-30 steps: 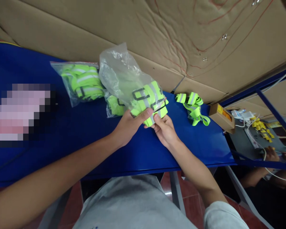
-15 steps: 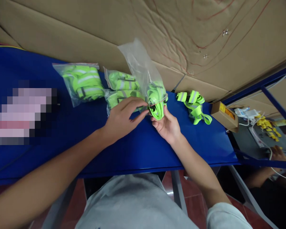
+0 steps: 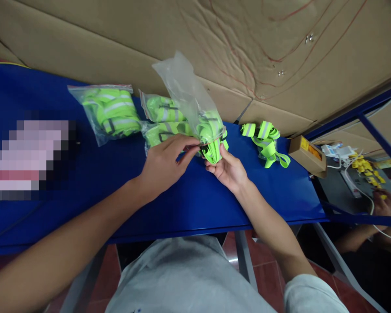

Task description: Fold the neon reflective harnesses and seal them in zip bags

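Note:
A rolled neon-green reflective strap (image 3: pixel 211 152) sits partly inside a clear plastic bag (image 3: pixel 185 87), its lower end sticking out of the bag's mouth. My right hand (image 3: pixel 230 169) grips the roll from the right and below, thumb on its side. From the left, my left hand (image 3: pixel 169 161) pinches the bag's edge beside the strap, thumb and forefinger together. Just behind my left hand lie two bagged straps, an upper bag (image 3: pixel 166 108) and a lower bag (image 3: pixel 164 132). A larger bagged strap (image 3: pixel 112 111) lies further left.
A loose green strap (image 3: pixel 267 141) lies on the blue table (image 3: pixel 195 213) to the right, near an open cardboard box (image 3: pixel 308 155). Cardboard (image 3: pixel 117 34) lines the back. At far right, a co-worker's hand (image 3: pixel 386 202) is near yellow pieces (image 3: pixel 366 167). A pixelated patch covers the left.
My left fingers have closed together at the bag's edge. The bag's upper end has shifted slightly left. My right hand keeps its hold on the roll.

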The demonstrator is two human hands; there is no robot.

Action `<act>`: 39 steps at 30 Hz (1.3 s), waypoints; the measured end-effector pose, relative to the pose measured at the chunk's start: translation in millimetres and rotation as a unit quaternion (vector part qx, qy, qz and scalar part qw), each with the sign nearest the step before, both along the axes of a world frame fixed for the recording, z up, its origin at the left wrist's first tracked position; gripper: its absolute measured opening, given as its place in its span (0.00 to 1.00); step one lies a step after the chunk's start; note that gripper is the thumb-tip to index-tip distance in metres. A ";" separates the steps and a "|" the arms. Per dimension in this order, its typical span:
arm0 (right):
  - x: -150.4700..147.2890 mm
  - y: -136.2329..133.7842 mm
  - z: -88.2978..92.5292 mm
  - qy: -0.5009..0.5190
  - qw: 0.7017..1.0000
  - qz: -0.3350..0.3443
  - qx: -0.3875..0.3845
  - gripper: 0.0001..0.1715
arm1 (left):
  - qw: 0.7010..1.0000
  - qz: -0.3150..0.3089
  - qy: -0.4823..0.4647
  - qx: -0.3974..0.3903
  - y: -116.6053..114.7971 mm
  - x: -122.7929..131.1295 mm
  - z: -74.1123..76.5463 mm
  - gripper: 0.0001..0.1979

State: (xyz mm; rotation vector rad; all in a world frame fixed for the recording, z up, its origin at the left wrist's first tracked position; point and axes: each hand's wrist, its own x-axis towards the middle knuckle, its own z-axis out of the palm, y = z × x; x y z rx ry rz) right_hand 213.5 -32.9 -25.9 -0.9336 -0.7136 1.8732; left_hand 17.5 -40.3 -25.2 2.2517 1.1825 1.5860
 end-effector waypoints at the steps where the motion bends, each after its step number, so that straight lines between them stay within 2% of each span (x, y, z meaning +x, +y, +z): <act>1: 0.4 0.7 0.2 -0.002 1.000 0.000 -0.003 0.16 | 1.000 -0.010 -0.002 -0.012 1.1 -0.9 0.6 0.06; 3: 0.5 1.1 0.4 -0.006 1.000 0.000 -0.006 0.16 | 1.000 -0.020 0.001 -0.018 3.0 -2.6 1.7 0.06; 7: -2.7 -2.1 0.8 -0.016 1.000 -0.021 -0.003 0.16 | 1.000 0.013 0.012 0.007 3.3 -3.3 3.9 0.04; 12: -10.6 -7.3 3.7 0.028 0.997 -0.063 -0.026 0.13 | 1.000 0.021 -0.009 0.016 3.6 -2.7 5.1 0.04; 15: -13.8 -8.9 2.9 0.051 0.995 -0.071 -0.039 0.11 | 0.999 0.016 0.049 0.016 7.8 -3.7 0.6 0.03; 19: -12.8 -9.0 -0.4 0.043 0.996 -0.073 -0.001 0.12 | 0.991 -0.005 0.121 0.057 9.4 -2.2 -7.5 0.03; 22: -8.1 -8.5 1.7 -0.009 0.997 -0.063 0.046 0.17 | 0.998 -0.030 0.054 0.007 6.2 1.3 -8.8 0.03; 24: -5.3 -9.6 5.6 -0.029 0.995 -0.053 0.084 0.19 | 0.992 -0.077 -0.075 -0.070 5.0 4.0 -6.5 0.03; 26: -4.6 -12.5 9.2 -0.025 0.991 -0.040 0.123 0.21 | 0.947 -0.161 -0.233 -0.153 5.3 7.0 -2.8 0.16; 28: -6.5 -16.4 10.4 -0.021 0.989 -0.025 0.145 0.23 | 0.871 -0.257 -0.350 -0.230 5.7 10.7 1.3 0.29; 30: -10.4 -19.9 8.9 -0.035 0.988 -0.010 0.151 0.24 | 0.805 -0.311 -0.409 -0.295 4.6 14.7 5.0 0.36; 31: -12.8 -21.3 7.3 -0.046 0.987 0.000 0.153 0.25 | 0.784 -0.313 -0.429 -0.322 3.4 16.6 6.5 0.36; 35: -20.4 -23.8 0.3 -0.075 0.984 0.043 0.155 0.27 | 0.742 -0.228 -0.495 -0.391 -4.2 23.2 5.7 0.28; 37: -21.9 -23.8 -2.5 -0.074 0.984 0.048 0.155 0.26 | 0.738 -0.198 -0.506 -0.401 -8.2 27.0 0.0 0.29; 39: -22.3 -23.7 -4.4 -0.076 0.984 0.035 0.160 0.25 | 0.746 -0.186 -0.497 -0.403 -11.3 31.6 -8.1 0.31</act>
